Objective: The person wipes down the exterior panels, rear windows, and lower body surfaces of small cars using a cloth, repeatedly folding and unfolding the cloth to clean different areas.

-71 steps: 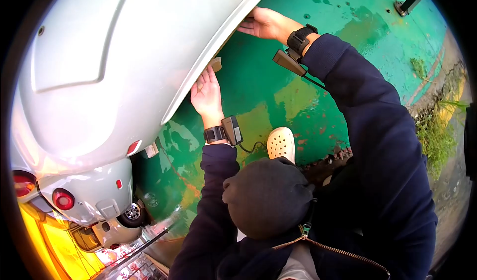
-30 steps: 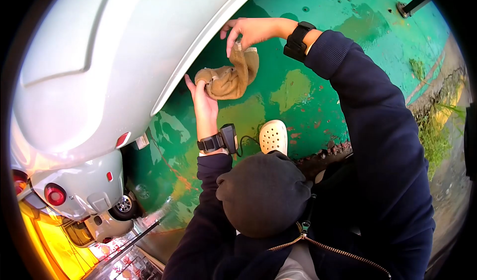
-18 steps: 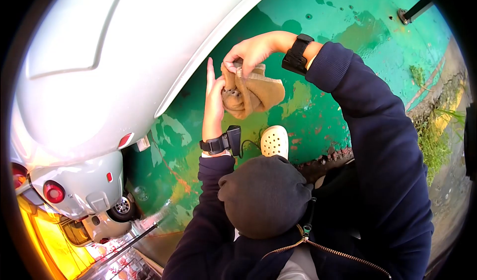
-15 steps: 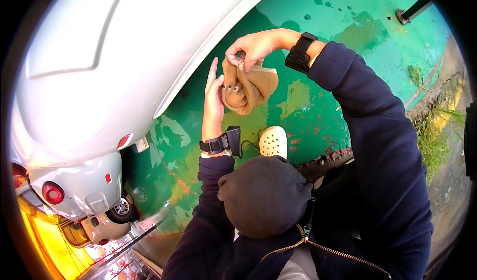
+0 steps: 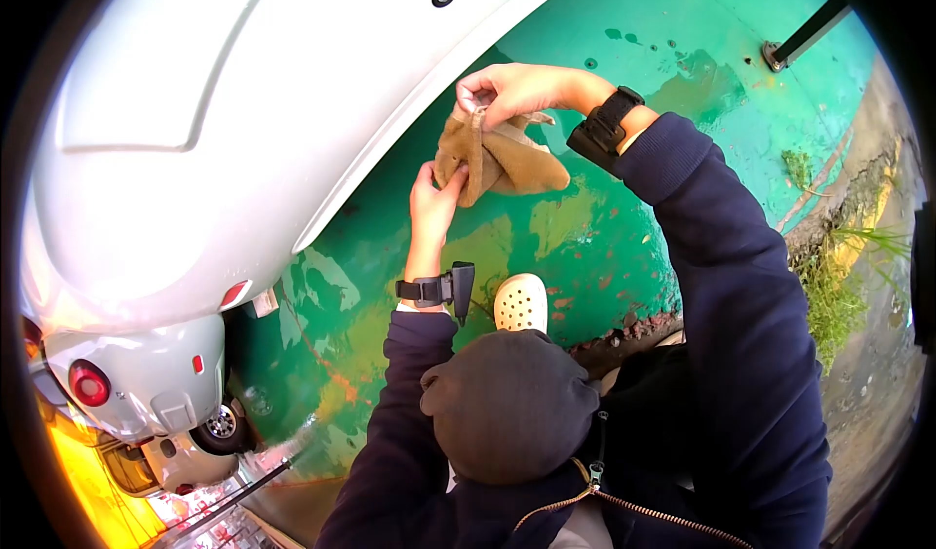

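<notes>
A tan cloth (image 5: 517,164) hangs folded between my two hands, above the green floor and beside the white car. My right hand (image 5: 522,91) pinches its upper edge between thumb and fingers. Lower down on the near side, my left hand (image 5: 434,203) grips the cloth, with the thumb lying on its front and the fingers partly hidden behind it. The cloth's loose end spreads out to the right. Each of my wrists has a black strap, and the left one (image 5: 424,289) carries a small black device.
The white car body (image 5: 195,178) fills the upper left, close to my left hand. Another car (image 5: 146,373) stands at lower left. A black post (image 5: 809,32) rises at upper right. Weeds (image 5: 829,305) grow along the right edge. A pale clog (image 5: 521,302) stands on the green floor (image 5: 604,256).
My left hand has gone from flat with fingers stretched beside the cloth to gripping its near side. The cloth has opened out to the right. My right hand keeps its pinch.
</notes>
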`<state>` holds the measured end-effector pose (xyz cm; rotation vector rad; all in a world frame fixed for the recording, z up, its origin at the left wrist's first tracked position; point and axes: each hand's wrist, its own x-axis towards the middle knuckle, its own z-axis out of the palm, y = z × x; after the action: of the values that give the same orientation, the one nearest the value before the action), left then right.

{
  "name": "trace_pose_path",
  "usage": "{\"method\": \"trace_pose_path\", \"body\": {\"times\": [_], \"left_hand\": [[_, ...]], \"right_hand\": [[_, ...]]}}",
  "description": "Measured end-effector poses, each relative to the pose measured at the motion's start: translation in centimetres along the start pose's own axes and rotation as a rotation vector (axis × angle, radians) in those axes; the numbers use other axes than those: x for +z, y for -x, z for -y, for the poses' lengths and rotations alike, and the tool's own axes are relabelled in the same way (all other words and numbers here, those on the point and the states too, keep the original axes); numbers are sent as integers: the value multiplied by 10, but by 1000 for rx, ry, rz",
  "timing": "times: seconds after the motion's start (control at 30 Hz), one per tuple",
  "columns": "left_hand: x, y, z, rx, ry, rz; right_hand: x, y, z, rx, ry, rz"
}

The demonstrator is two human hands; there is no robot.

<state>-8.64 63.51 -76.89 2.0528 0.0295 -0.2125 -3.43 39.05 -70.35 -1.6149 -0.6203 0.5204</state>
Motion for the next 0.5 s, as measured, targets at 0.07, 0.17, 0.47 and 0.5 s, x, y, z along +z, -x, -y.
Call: {"method": "trace_pose_path", "body": {"times": [0.07,0.17,0.47,0.5], "left_hand": [[1,3,-8,1,67,20],[-4,10,-22,-40,216,82],[-23,6,-38,43,-183,416],[-25,5,-40,48,-185,418]], "right_hand": [[-6,1,-11,79,129,-60],[-12,10,-22,171,164,-195],[-22,23,-52,297,374,-150],[-21,22,-48,295,485,-150]]}}
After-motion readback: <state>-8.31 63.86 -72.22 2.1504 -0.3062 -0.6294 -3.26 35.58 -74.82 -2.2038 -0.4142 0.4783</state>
